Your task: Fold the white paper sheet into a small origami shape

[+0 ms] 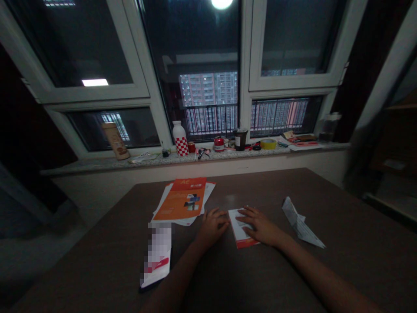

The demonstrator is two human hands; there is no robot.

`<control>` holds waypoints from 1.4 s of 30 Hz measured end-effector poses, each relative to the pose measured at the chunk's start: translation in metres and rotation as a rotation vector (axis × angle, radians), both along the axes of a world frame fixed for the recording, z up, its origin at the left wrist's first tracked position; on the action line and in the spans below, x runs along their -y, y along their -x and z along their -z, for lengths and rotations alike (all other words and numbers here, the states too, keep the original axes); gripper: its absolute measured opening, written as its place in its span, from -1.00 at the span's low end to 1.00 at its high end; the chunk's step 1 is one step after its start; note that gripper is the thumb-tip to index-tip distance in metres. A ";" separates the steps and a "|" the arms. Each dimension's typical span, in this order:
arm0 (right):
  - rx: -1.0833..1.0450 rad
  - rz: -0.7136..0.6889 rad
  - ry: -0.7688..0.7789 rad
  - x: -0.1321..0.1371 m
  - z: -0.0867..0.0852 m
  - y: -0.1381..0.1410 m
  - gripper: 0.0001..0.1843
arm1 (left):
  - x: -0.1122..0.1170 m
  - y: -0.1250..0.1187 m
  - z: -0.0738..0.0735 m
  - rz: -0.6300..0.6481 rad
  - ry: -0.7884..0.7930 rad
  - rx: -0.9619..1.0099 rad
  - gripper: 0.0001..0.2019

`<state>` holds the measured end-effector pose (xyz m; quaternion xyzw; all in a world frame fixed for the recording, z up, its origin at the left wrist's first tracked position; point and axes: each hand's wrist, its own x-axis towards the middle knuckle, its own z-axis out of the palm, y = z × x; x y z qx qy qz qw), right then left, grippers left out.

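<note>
A small folded white paper with a red bottom edge (pixel 237 237) lies on the dark brown table (pixel 260 278). My right hand (pixel 260 226) rests flat on it, fingers stretched out toward the left. My left hand (pixel 211 225) sits just left of the paper, fingers curled, with its fingertips at the paper's left edge. Whether it pinches the edge I cannot make out.
A stack of orange and white leaflets (pixel 182 201) lies ahead left. A white and red sheet (pixel 158 256) lies near left, a folded white paper (pixel 301 224) to the right. The window sill (pixel 208 156) holds a bottle, cups, a tape roll and small items.
</note>
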<state>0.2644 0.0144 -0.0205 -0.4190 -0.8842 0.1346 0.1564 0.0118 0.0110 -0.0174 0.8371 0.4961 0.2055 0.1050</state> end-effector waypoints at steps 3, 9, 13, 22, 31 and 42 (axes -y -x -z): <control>-0.003 0.001 0.004 0.000 0.001 0.000 -0.51 | 0.001 0.000 0.000 0.020 0.011 -0.008 -0.77; -0.010 0.006 0.008 0.002 -0.002 0.001 -0.51 | 0.004 -0.001 -0.002 0.079 0.023 -0.057 -0.76; -0.010 0.007 0.005 0.002 -0.002 0.002 -0.50 | 0.003 -0.002 -0.005 0.069 0.003 -0.092 -0.77; -0.005 -0.002 -0.010 0.001 0.001 0.002 -0.49 | 0.002 -0.003 -0.003 0.089 0.006 -0.067 -0.71; 0.033 -0.005 -0.030 0.003 -0.002 0.003 -0.49 | 0.000 -0.006 0.003 -0.019 -0.090 -0.062 -0.62; 0.021 -0.006 -0.019 0.004 -0.003 0.004 -0.50 | -0.003 -0.004 0.004 0.030 -0.030 -0.076 -0.61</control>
